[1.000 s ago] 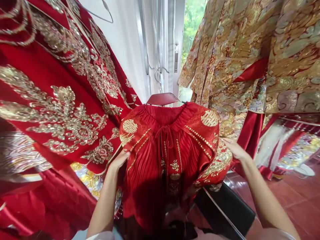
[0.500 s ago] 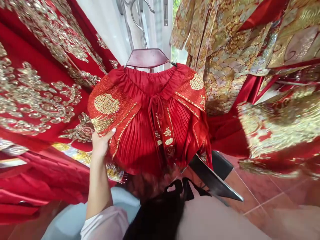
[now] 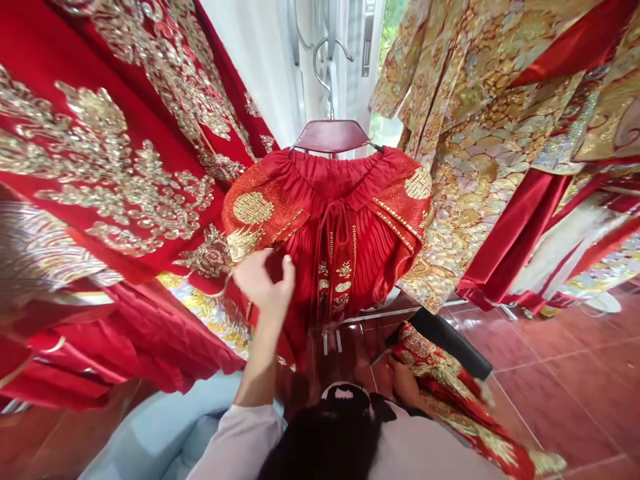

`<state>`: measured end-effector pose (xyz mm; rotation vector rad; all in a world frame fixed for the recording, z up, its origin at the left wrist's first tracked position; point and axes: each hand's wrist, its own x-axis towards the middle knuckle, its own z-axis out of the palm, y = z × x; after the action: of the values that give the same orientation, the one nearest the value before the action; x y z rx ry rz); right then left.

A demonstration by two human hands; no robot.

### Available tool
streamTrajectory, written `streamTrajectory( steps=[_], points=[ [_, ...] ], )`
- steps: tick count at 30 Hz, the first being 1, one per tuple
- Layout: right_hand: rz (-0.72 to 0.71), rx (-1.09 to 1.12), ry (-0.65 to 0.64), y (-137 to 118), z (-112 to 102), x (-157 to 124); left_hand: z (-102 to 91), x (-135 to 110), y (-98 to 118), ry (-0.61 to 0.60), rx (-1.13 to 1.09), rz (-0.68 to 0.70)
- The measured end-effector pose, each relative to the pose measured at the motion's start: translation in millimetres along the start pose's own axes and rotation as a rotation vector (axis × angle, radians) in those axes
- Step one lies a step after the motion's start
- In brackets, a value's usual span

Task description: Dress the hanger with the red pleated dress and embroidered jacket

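Note:
A red pleated dress with gold emblems and a tied cord at the neck hangs from a dark red hanger with a metal hook. My left hand is in front of its left side, just below the fringed gold emblem. Thumb and fingers stand apart there, with a gap between them; whether they touch the cloth I cannot tell. Low on the right, my right hand is partly in shadow. It grips a red garment with gold embroidery, whose length trails toward the lower right.
Red gowns with gold beading hang at the left. Gold-patterned robes hang at the right, beside a white door frame. A long black object lies low on the right above red floor tiles.
My left hand has loosened from the dress panel, its thumb now apart from the fingers. My right hand has come into view with the embroidered garment. The view has shifted, placing the dress farther right.

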<state>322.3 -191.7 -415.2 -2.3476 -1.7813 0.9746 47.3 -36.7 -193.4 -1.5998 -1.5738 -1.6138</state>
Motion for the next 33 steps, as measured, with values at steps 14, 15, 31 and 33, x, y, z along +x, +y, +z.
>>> streamTrajectory(
  steps=[14,15,31,33],
  points=[
    [-0.031,-0.283,-0.098,-62.0,-56.5,18.0,68.0,-14.4,37.9,-0.487,0.061,0.138],
    [-0.060,-0.286,-0.078,-74.3,-71.9,17.4,63.4,-22.1,34.2,-0.562,0.088,0.134],
    [-1.081,-0.092,0.882,-234.2,-285.6,56.3,27.2,-144.6,-4.6,-1.321,0.174,-0.045],
    [-1.043,-0.041,0.852,-226.8,-288.3,64.1,25.9,-114.6,2.3,-1.229,0.097,-0.018]
  ],
)
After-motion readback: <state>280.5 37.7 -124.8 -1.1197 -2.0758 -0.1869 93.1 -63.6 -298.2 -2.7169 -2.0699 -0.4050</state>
